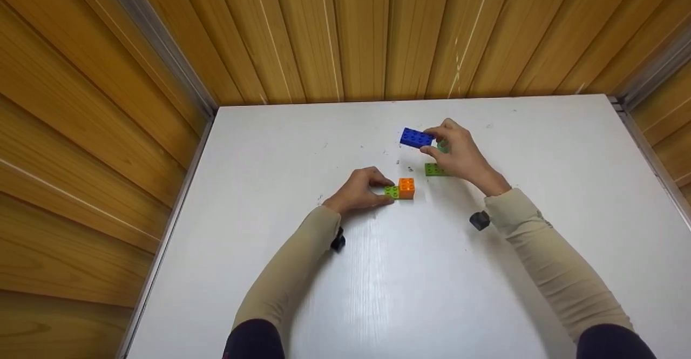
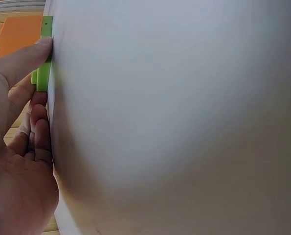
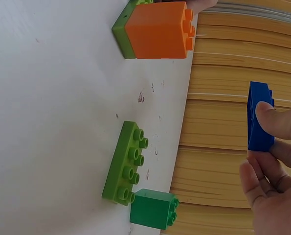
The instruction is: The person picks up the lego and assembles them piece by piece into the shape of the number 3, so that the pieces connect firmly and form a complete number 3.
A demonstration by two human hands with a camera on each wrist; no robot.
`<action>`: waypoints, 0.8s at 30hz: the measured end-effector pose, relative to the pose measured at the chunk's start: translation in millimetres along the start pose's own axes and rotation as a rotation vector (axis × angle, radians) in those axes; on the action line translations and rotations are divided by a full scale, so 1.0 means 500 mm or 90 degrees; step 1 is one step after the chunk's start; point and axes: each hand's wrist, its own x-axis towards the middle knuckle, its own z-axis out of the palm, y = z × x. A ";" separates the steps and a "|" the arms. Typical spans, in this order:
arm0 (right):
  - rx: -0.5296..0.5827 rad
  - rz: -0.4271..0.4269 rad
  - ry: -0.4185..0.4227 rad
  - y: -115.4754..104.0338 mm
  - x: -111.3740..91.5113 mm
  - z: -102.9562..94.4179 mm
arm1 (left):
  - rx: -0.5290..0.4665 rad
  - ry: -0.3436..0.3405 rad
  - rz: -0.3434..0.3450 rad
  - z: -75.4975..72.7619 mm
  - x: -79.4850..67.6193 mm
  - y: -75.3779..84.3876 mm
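My left hand [image 1: 363, 189] pinches a flat light green building brick [image 1: 391, 191] between thumb and fingers, low on the table. An orange brick [image 1: 406, 188] sits on the right end of that green brick; its studs face up. Raised above the table, my right hand [image 1: 459, 151] holds a blue brick [image 1: 415, 137] by one end, thumb on one side and fingers on the other. Under the right hand lies another flat green brick [image 3: 123, 164], with a taller dark green brick [image 3: 152, 209] close by it. In the head view the right hand partly covers both.
The white table [image 1: 399, 294] ends at the back against a wood-panelled wall [image 1: 361, 35]. More panelling [image 1: 81, 159] runs along the left side, behind a metal frame edge. Small dark marks show on the tabletop near the bricks.
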 end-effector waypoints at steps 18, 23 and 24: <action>-0.006 -0.040 -0.046 -0.001 -0.039 -0.011 | 0.013 -0.003 0.037 -0.001 0.001 -0.005; 0.004 -0.035 -0.057 -0.005 -0.045 -0.007 | 0.007 -0.002 0.028 -0.001 -0.001 -0.004; 0.006 -0.033 -0.059 -0.006 -0.046 -0.006 | 0.007 -0.002 0.027 -0.001 -0.001 -0.003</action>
